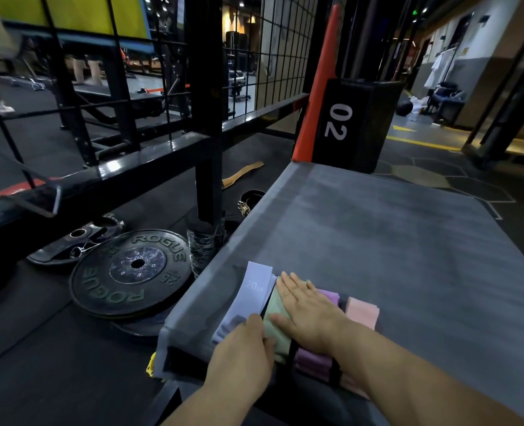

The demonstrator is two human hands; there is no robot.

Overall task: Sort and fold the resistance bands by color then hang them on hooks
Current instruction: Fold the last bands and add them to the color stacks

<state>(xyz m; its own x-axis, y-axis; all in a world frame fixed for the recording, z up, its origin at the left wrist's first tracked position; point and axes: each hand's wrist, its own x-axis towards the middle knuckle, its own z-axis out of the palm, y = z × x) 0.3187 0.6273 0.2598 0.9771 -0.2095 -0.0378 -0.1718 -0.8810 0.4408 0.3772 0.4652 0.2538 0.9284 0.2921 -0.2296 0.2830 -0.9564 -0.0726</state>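
Resistance bands laid side by side at the near left corner of the grey padded counter, seen from the head camera. From the left edge inward are shown a lavender band printed "20", a pale green band, a purple band and a pink band; their near ends hang just over the near edge, and dark straps are seen between some of them. The bands are judged to be light, thin and limp fabric loops, non-fragile, likely to slide over one another and to hold a crease only while pressed; a hold is best taken at a short end, where a single layer can be pinched and lifted clear of its neighbours. The right hand is laid flat, palm down, fingers extended and close together, across the green and purple bands, so that the stack is pinned. The left hand is set at the near end of the lavender band, knuckles up, fingers curled; whether the band is pinched cannot be told, the fingertips being hidden. Both forearms are extended from the near edge. No hooks are identifiable. On the floor beyond the left edge lies a weight plate.
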